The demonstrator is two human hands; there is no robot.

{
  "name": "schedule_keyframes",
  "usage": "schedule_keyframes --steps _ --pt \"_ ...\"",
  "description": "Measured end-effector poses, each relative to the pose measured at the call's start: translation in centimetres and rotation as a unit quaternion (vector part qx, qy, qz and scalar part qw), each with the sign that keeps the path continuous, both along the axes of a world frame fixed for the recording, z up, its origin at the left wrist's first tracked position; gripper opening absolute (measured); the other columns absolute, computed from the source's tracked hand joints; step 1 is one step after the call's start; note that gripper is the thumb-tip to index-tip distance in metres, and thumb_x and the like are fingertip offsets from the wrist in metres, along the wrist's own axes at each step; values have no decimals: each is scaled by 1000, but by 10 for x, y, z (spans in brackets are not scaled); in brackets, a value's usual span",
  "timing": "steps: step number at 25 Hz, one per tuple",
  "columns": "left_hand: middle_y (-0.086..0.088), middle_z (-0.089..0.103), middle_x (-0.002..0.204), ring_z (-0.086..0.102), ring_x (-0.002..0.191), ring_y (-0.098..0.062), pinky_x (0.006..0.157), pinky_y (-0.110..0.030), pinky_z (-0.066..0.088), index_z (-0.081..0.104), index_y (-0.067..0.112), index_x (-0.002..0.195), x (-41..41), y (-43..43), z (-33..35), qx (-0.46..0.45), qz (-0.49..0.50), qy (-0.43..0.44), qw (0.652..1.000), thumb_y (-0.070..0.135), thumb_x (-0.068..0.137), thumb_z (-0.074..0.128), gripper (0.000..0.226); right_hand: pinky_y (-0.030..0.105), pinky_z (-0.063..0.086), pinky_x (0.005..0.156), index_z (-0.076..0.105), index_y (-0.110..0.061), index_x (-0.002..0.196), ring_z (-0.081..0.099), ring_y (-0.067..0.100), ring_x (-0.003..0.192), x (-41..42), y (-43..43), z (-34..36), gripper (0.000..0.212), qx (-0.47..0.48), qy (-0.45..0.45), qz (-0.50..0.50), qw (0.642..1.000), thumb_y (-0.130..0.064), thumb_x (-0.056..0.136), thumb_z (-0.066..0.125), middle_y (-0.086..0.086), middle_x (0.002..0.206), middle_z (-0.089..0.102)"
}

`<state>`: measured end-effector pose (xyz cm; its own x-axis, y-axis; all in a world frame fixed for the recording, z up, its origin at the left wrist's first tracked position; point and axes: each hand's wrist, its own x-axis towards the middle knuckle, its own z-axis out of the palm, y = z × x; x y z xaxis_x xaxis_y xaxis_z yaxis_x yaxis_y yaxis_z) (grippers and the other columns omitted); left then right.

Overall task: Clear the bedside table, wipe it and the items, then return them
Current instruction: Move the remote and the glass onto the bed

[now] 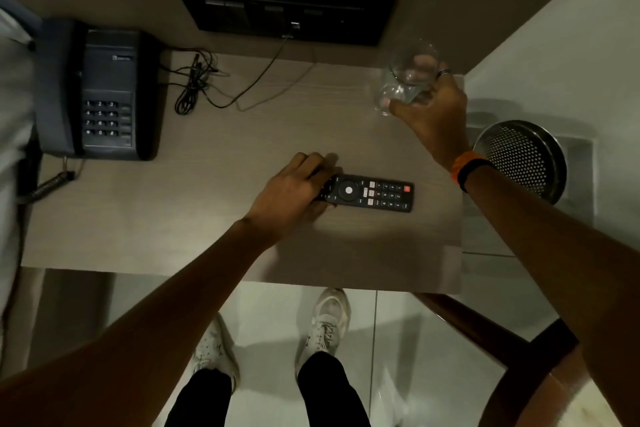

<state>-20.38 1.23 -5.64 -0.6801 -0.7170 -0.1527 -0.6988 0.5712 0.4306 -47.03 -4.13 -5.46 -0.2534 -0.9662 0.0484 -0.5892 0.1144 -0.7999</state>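
— Remote [372, 193] lies at the surface's [214, 218] centre; left hand [294, 189] grips its near end.
— And the glass [405, 80]?
— Empty, at two o'clock, clasped tilted in right hand [431, 114].

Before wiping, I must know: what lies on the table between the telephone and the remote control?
Only bare table lies between the telephone and the remote control, plus the left hand gripping it, in the head view.

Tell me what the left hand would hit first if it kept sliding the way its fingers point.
Probably nothing soon: the left hand points past the remote control it grips, over bare bedside table toward the wall switch panel.
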Motion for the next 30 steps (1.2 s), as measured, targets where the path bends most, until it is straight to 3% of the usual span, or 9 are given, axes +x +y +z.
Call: schedule_keyframes --steps 3,8,13,15,18,21,24,28,30 --pt "-16 58 126 57 112 -32 77 -37 57 60 3 129 25 6 4 -17 30 13 999 25 81 80 56 22 61 84 53 -3 133 70 18 106 11 3 8 68 -5 -5 -20 1000 -25 76 86 11 123 68" --pt "-14 58 124 54 111 -29 70 -38 58 61 4 126 83 26 24 -28 110 36 993 22 82 79 51 9 56 78 56 -14 129 64 -16 95 45 19 42 69 1 -17 7 1000 -34 70 88 -14 110 63" --pt "-8 53 125 52 111 -23 76 -37 57 57 10 131 157 68 55 -12 292 69 954 33 85 76 55 5 54 78 56 -34 125 65 -15 96 120 29 98 70 31 -19 82 996 -36 65 92 -23 105 65" --pt "-7 53 123 53 108 -21 81 -31 52 56 11 130 189 80 73 -16 371 90 924 37 86 75 55 7 55 79 59 -27 126 65 -13 98 167 26 117 70 27 -21 130 991 -30 65 93 -19 110 67" --pt "-3 52 123 55 108 -20 87 -24 44 56 13 128 244 95 109 -27 488 139 861 36 86 75 52 25 62 85 58 -28 130 67 7 109 255 20 147 74 34 -28 198 979 -33 65 92 -4 122 68" --pt "3 54 115 59 102 -15 86 -26 48 59 18 122 304 108 152 -66 593 178 783 35 81 79 49 23 62 83 57 -35 130 70 10 105 351 13 177 72 25 -57 265 962 -35 66 91 -5 119 69" --pt "7 58 105 58 89 -1 77 -10 42 60 31 111 376 131 197 -113 696 203 679 43 76 78 41 29 63 85 57 -36 130 70 10 105 460 13 211 72 15 -91 338 937 -40 66 88 -4 119 69" --pt "13 60 106 57 90 15 70 -3 42 60 36 121 476 189 235 -121 819 215 519 54 78 75 49 19 61 80 57 -36 126 68 7 103 602 37 240 66 -12 -93 431 898 -44 67 86 -7 111 69" --pt "9 62 107 62 87 9 73 -6 46 62 31 123 517 224 241 -126 857 196 460 55 78 75 52 13 59 78 57 -35 125 66 5 101 658 55 246 65 -5 -96 474 875 -42 67 86 -6 108 69"
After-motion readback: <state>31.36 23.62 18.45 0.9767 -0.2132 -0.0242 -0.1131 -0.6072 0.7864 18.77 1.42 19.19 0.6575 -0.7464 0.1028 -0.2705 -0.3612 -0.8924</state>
